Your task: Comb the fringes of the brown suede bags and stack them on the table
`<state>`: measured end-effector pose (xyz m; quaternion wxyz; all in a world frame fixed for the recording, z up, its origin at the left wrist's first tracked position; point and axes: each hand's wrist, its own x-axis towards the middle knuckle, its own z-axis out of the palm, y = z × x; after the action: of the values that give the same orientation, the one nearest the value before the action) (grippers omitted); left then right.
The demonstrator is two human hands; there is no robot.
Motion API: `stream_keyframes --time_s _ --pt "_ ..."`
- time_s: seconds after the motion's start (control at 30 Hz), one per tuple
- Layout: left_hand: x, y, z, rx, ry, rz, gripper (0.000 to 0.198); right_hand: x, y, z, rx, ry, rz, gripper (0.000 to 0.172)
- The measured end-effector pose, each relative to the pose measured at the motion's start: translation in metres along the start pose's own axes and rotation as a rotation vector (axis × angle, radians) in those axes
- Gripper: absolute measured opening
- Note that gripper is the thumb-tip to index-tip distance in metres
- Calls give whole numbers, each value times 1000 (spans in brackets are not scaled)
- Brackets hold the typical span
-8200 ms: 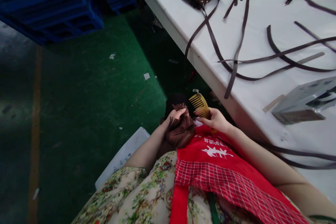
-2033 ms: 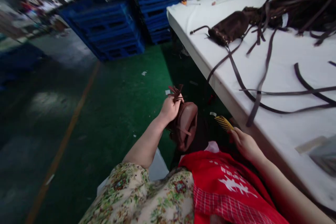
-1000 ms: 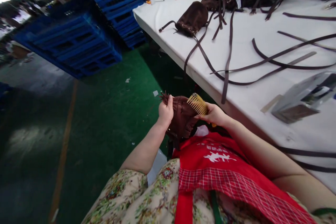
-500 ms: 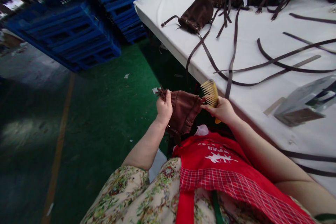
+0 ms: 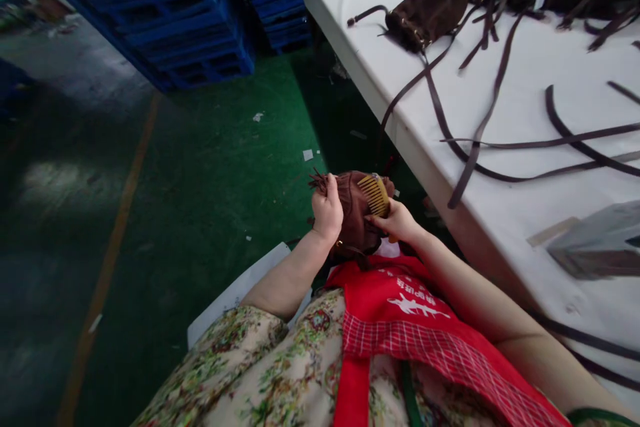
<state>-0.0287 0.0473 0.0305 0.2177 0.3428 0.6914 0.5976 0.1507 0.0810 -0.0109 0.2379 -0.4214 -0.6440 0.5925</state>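
Note:
My left hand (image 5: pixel 327 210) is closed round the gathered, fringed top of a brown suede pouch (image 5: pixel 356 213), held up in front of my red apron (image 5: pixel 415 320). My right hand (image 5: pixel 395 221) grips a yellow wide-toothed comb (image 5: pixel 375 193), whose teeth lie against the pouch's upper side. Both hands are below and left of the table's edge.
A white table (image 5: pixel 500 167) runs along the right, strewn with long brown leather straps (image 5: pixel 480 127), another brown pouch (image 5: pixel 430 7) and a grey box (image 5: pixel 597 247). Stacked blue pallets (image 5: pixel 165 20) stand at the back. The green floor (image 5: pixel 210 167) lies to the left, with a white seat edge (image 5: pixel 235 297) beneath me.
The comb has come down from beside the pouch onto its upper side. The pouch and both hands sit slightly lower and closer to my apron; the view has swung a little.

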Motion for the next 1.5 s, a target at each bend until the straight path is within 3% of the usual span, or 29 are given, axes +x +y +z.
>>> stream_keyframes --time_s 0.07,0.13,0.2,0.23,0.27,0.3,0.37,0.43,0.5,0.53,0.6,0.7,0.77,0.83,0.97,1.1,1.2,1.33,1.4,1.5 --pt "16 -3 -15 50 -23 -36 45 1 -3 -4 23 -115 7 33" --pt "38 7 -38 146 50 23 49 2 -11 -9 1 -239 -16 29" --pt "57 32 -60 219 204 239 66 1 -24 -8 -47 -381 -43 24" --pt "63 49 -68 225 227 375 68 0 -32 -6 -67 -449 -57 22" --pt "67 66 -72 210 167 488 64 -2 -41 -2 -79 -516 -69 19" --pt "68 81 -72 184 8 561 55 -4 -49 3 -78 -577 -79 18" --pt "63 101 -61 105 -513 509 46 -11 -65 11 -29 -667 -90 17" --pt "54 102 -42 16 -1063 275 57 -20 -75 13 47 -722 -85 17" --pt "44 89 -23 -68 -1400 15 71 -29 -77 6 138 -690 -44 20" --pt "40 79 -15 -101 -1475 -80 76 -34 -75 -1 185 -636 -1 22" --pt "32 61 -6 -109 -1506 -165 79 -43 -67 -17 288 -474 117 24" --pt "23 43 5 59 -1567 -59 66 -53 -53 -38 393 -295 282 25" --pt "13 35 13 187 -1666 35 55 -57 -48 -48 388 -269 340 25" --pt "0 27 23 234 -1756 26 48 -58 -46 -54 328 -277 362 23" --pt "-25 5 39 44 -1797 -254 38 -57 -41 -61 220 -306 374 19" --pt "-35 -11 42 -216 -1681 -569 33 -48 -26 -66 149 -295 336 24" --pt "-33 -16 37 -298 -1547 -755 31 -44 -17 -66 -22 -91 271 31" --pt "-27 -23 28 -422 -1429 -864 31 -58 -18 -59 -474 202 70 33" --pt "-26 -28 26 -453 -1380 -903 32 -70 -20 -50 -687 199 -17 31" --pt "-28 -32 25 -478 -1350 -926 31 -80 -21 -35 -918 35 -9 35"
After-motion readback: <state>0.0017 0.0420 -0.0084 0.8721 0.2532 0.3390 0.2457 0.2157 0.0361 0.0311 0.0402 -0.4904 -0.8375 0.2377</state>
